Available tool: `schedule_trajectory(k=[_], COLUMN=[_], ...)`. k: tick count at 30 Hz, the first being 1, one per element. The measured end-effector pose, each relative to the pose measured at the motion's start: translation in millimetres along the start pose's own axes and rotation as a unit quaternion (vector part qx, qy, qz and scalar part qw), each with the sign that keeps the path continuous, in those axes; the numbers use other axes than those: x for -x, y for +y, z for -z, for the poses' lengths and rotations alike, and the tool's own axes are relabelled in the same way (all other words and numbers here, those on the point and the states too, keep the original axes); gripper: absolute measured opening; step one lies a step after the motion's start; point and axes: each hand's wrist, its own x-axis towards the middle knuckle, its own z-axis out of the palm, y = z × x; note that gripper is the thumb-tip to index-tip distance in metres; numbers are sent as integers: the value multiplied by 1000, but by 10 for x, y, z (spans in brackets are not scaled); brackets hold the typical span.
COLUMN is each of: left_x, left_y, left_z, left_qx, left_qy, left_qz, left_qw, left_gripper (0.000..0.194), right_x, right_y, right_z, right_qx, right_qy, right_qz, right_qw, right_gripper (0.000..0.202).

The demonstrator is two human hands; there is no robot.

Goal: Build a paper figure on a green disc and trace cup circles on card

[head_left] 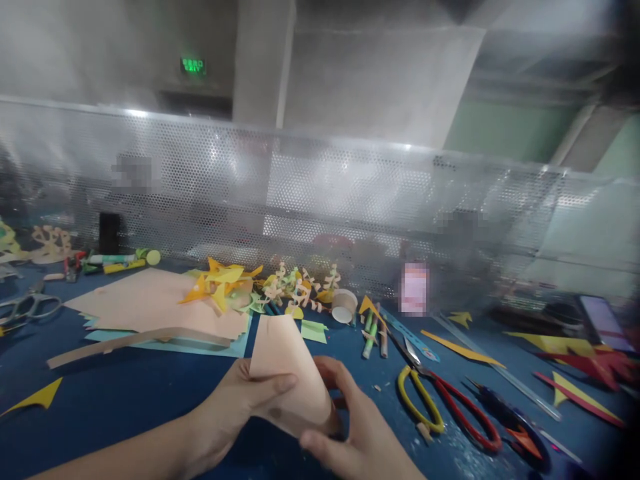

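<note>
A pale peach sheet of paper, curved into a roll or fold, is held up above the blue table near the front edge of the view. At its left side my left hand grips it, the thumb lying across the paper's face. My right hand is curled round the right and lower edge, with the thumb beneath and the fingers partly behind the paper. Behind and to the left lies a stack of peach and light blue sheets, with a long peach strip across its front.
Right of my hands lie scissors with yellow and red handles, a dark pen-like tool, a clear ruler and paper scraps. Behind are a tape roll, cut paper pieces and a perforated metal screen. Grey scissors lie far left.
</note>
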Motion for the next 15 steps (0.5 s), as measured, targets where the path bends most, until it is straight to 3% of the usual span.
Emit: schedule_trajectory(k=[3,5,7,11,13,15], left_x=[38,45,45,29,-5,-64], left_y=[-3,5,31,126,170,191], left_z=[-48,-53,-38,29,76,125], left_qx=[3,7,-7,25,76,96], left_qy=[8,14,14,1,-9,-8], left_qz=[-8,-27,-38,7,26,20], left_qw=[1000,1000,999,1000,997,995], left_gripper=[32,35,38,40,52,64], right_x=[4,-30,-85,-201,-231,-233], right_y=[-24,20,84,159,138,89], right_z=[-28,15,98,328,438,510], right_qx=[-32,-49,-103,-319,-407,-450], right_qy=[11,62,133,234,220,174], right_qz=[-22,-42,-80,-176,-203,-229], right_qw=[999,996,983,901,863,846], right_gripper=[41,31,34,41,43,46])
